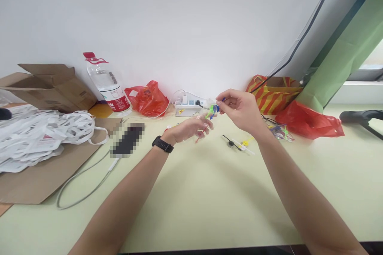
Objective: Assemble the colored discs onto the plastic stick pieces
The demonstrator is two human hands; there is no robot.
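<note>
My left hand (pixel 196 128), with a black watch on its wrist, is closed around a crinkled clear plastic bag (pixel 204 113). A thin red piece (pixel 196 141) shows below its fingers. At the bag's upper end are small green and blue plastic pieces (pixel 214 108). My right hand (pixel 238 109) pinches a small blue plastic piece (pixel 223 99) right beside them, above the table. Below my right hand, a black stick-like piece with a round middle (pixel 231 143), a white one (pixel 244 148) and a yellow one (pixel 245 142) lie on the table. Fingers partly hide the bag's contents.
At the back stand a cardboard box (pixel 56 87), a large water bottle (pixel 109 87), a red bag (pixel 148 99), a power strip (pixel 191 103) and a striped bag (pixel 269 97). Left are white straps (pixel 44 139) and a cabled phone (pixel 128 139). Right lies red plastic (pixel 311 121).
</note>
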